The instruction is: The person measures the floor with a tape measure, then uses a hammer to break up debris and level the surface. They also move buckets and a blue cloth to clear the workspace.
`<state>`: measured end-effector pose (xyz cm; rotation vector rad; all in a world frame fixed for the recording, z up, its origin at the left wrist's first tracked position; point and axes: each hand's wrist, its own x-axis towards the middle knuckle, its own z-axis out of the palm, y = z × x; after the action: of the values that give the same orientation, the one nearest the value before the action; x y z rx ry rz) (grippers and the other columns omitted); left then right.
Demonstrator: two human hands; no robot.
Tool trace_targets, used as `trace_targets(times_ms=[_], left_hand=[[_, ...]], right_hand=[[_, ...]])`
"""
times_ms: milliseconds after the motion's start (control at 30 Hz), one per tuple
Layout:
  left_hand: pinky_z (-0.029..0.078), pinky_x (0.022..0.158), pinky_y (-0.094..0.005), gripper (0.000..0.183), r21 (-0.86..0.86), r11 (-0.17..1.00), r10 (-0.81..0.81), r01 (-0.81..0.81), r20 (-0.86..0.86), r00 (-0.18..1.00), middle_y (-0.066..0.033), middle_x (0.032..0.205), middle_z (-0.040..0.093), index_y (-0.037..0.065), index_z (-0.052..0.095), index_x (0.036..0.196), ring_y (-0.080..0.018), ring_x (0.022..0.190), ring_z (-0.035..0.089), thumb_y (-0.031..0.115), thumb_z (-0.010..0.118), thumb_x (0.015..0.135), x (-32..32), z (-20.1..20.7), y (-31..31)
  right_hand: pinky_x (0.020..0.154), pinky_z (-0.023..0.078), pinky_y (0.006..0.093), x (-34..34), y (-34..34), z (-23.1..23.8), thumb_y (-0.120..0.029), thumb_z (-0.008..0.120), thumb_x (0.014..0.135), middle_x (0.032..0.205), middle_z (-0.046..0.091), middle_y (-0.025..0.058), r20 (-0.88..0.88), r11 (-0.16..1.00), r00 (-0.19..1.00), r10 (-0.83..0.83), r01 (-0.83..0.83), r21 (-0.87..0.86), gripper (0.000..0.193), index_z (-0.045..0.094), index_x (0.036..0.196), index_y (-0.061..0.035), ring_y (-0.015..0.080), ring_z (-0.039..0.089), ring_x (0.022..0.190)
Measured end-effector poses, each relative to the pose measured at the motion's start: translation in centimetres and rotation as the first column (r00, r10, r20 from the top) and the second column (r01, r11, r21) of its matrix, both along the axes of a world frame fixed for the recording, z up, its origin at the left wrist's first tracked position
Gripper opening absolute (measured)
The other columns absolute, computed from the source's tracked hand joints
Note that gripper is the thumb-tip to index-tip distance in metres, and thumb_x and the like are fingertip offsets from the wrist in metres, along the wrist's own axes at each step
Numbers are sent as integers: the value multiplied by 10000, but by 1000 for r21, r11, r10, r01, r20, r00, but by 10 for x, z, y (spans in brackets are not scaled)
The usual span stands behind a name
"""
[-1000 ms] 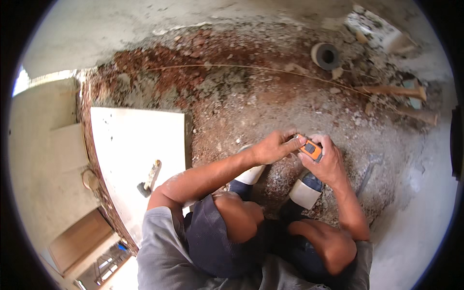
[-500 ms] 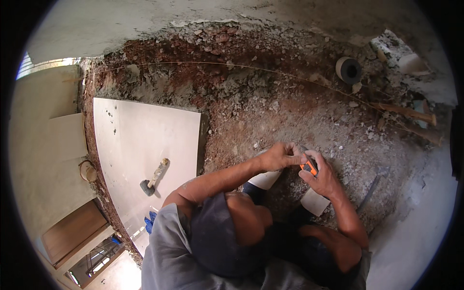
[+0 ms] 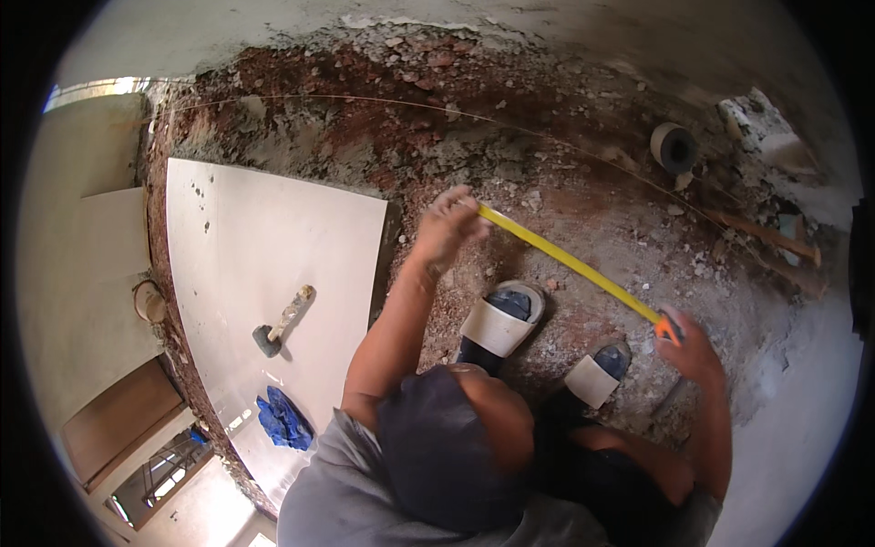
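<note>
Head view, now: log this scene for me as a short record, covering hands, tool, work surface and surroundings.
Left hand: at one end of the yellow blade
Right hand: around the orange-and-dark tape case
Blade: extended between the hands, above the rubble floor
Feet: in sandals, below the blade in the picture
White panel: at left, bearing a hammer and a crumpled blue item
Upper right: pale roll with dark end, wooden pieces

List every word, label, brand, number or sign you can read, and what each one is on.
No text can be read.
Yellow tape blade: any markings too small and blurred.
Orange tape-measure case: any label too blurred.
White panel: dark specks, no visible lettering.
</note>
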<state>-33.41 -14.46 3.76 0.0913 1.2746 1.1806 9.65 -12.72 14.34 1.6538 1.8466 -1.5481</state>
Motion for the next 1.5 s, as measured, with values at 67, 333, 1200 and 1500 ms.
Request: trace_targets(times_ms=[67, 333, 1200, 1500], left_hand=[[584, 634, -302, 189, -69, 982, 165, -174, -116, 979, -139, 950, 643, 18, 533, 1049, -159, 677, 632, 102, 595, 892, -30, -4, 0], [521, 741, -333, 248, -100, 932, 326, -348, -191, 926, -129, 1069, 635, 59, 535, 1003, -170, 815, 608, 301, 488, 971, -26, -35, -27], [444, 827, -349, 498, -161, 962, 137, -221, -414, 900, -91, 1162, 508, 42, 378, 1326, -228, 1003, 532, 371, 479, 967, -81, -82, -50], [445, 799, -351, 336, -128, 971, 128, -204, -445, 886, -76, 1062, 532, 55, 460, 1152, -221, 974, 546, 348, 435, 989, -71, -71, -47]], right_hand=[[896, 445, 357, 35, 2, 1, -102, 662, 715, 1016, 562, 123, 123, 982, 987, 99, -117, 146, 550, 525, 1246, -67, 290, 547, 1016], [891, 427, 361, 94, -3, -26, -65, 627, 690, 1019, 526, 143, 196, 990, 979, 61, -84, 114, 494, 580, 1182, -57, 313, 529, 1001], [823, 443, 404, 139, -2, -65, -247, 639, 714, 967, 515, 110, 248, 995, 969, 8, -32, 90, 475, 607, 1186, -206, 286, 536, 963], [788, 445, 408, 142, -4, -71, -263, 629, 696, 924, 536, 116, 207, 985, 977, 50, -82, 149, 471, 619, 1159, -176, 289, 547, 936]])
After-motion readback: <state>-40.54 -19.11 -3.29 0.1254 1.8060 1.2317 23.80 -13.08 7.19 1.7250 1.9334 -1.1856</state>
